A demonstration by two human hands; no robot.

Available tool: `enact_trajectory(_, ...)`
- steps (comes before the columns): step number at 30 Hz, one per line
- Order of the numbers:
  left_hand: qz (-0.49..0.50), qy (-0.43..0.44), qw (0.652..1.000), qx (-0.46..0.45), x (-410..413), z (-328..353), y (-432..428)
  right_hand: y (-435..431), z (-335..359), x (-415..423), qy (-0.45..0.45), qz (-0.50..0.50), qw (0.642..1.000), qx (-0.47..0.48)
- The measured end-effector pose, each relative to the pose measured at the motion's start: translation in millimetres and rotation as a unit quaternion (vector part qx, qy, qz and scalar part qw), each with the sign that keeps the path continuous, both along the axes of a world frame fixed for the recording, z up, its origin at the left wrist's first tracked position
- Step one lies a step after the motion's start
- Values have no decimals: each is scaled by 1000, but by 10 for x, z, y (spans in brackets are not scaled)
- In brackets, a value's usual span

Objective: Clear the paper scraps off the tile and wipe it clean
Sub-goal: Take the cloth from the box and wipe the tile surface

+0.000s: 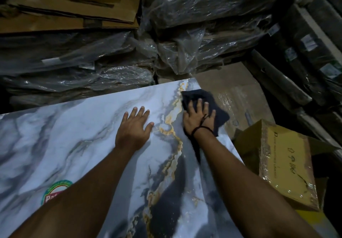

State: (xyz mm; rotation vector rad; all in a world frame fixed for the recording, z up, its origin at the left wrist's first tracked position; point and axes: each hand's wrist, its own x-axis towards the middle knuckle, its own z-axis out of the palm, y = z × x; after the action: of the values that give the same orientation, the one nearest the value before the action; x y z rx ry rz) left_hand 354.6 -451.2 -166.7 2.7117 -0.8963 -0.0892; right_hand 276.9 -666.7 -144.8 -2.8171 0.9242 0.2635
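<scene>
Brown flattened cardboard (64,12) lies stacked in the upper left of the frame, with plastic-wrapped bundles (203,25) beneath it and running across the top. The tile (74,136), glossy and marble-patterned in pale blue-grey with dark streaks, fills the lower left and centre, and its far corner reaches the upper centre. At lower left a round green-and-red sticker (55,189) sits on the tile, partly hidden by the left forearm; only the letters "Pa" can be read. The left hand (134,128) lies palm down on the tile at centre frame with its fingers straight and slightly spread, gripping nothing. Just right of it a gold vein (172,128) runs down the tile from the far corner toward the bottom edge. Right of the vein, the right hand (198,119) presses a dark cloth (220,119) flat against the tile near its right edge. Its fingers are extended and splayed on top of the fabric, not clenched, and a tail of cloth trails back under the wrist. A black cord (200,127) is looped round that wrist. Beside the tile's right edge stands a yellow-brown cardboard box (288,163) wrapped in clear film, with printed marks too small to read. At far right, dark wrapped packs (305,53) are stacked in shadow.
</scene>
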Motion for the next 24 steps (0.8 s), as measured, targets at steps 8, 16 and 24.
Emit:
enact_trajectory(8,66,-41,997,-29,-4,-23,10,524,-95,149,-13,193,981,-1)
enact_trajectory(16,66,-12,997,-35,22,-44,24,92,-7,432,13,71,997,-19)
enact_trajectory(24,57,-35,997,-43,13,-35,19,280,-83,545,-17,100,995,-10)
